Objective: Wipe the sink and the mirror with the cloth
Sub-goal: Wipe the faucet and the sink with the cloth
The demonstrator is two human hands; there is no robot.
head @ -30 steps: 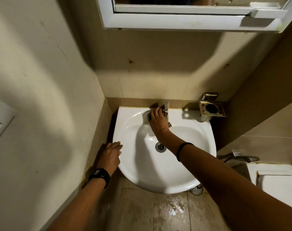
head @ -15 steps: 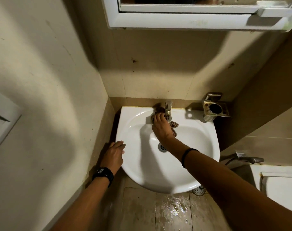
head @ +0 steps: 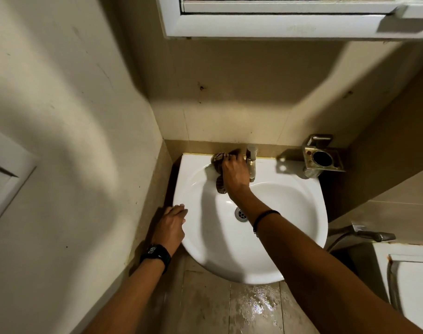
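1. Since half a second ago the right hand (head: 234,172) has slid the cloth (head: 219,159) from in front of the tap (head: 252,165) to the back ledge just left of it; the left hand (head: 170,225) has kept its place on the sink (head: 220,256) rim.
2. From where I stand, the right fingers are curled over the bunched cloth and press it onto the ledge, with a tail of it hanging into the bowl below the palm.
3. The left fingers lie close together and fairly straight, tips resting on the left rim, gripping nothing; it looks like a brace.
4. The step in hand appears to be wiping the ledge round the tap base. To do it well, I would keep the cloth flat under the palm and not balled, so more of it touches the porcelain.
5. Work right into the seam where the ledge meets the wall, then circle the tap's foot, since grime likely gathers there.
6. Gather the loose tail first, or it may drag over the bowl.
7. Next sweep downward towards the drain (head: 241,214) in overlapping strokes.
8. The floor (head: 254,307) below shines wet, so steady footing matters.
9. The mirror cabinet (head: 278,25) above is not yet touched; judging by this, the task is in its early half.
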